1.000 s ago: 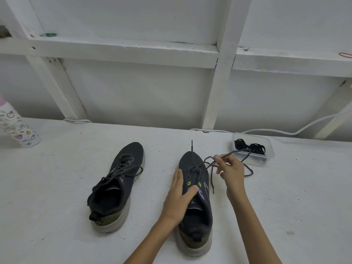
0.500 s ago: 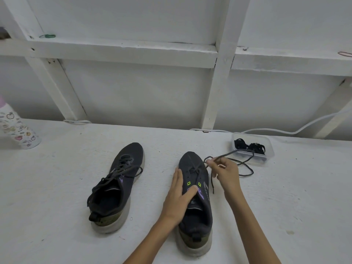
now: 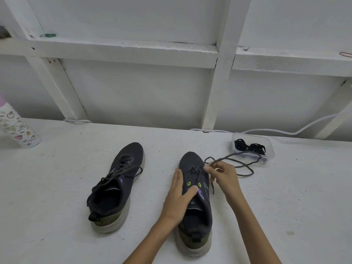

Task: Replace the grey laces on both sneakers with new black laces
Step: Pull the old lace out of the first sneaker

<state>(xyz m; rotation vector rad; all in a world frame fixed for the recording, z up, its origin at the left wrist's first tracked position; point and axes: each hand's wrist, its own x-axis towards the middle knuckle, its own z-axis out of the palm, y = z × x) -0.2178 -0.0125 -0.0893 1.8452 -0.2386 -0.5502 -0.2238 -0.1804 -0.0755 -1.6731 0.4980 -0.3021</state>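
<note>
Pinning right-side sneaker (image 3: 190, 161) to the desk (image 3: 57, 187) with left hand (image 3: 177, 195): fingers straight along its side, thumb across the tongue. Pinching grey lace (image 3: 246, 175) at the toe-end eyelets with right hand (image 3: 224, 178), fingers curled round it. Trailing the slack right, up to clear tub (image 3: 272, 152) holding black laces (image 3: 255, 147). Leaving left-side sneaker (image 3: 131, 155) alongside, laced in grey. Can't read purple side marks: too blurred.
</note>
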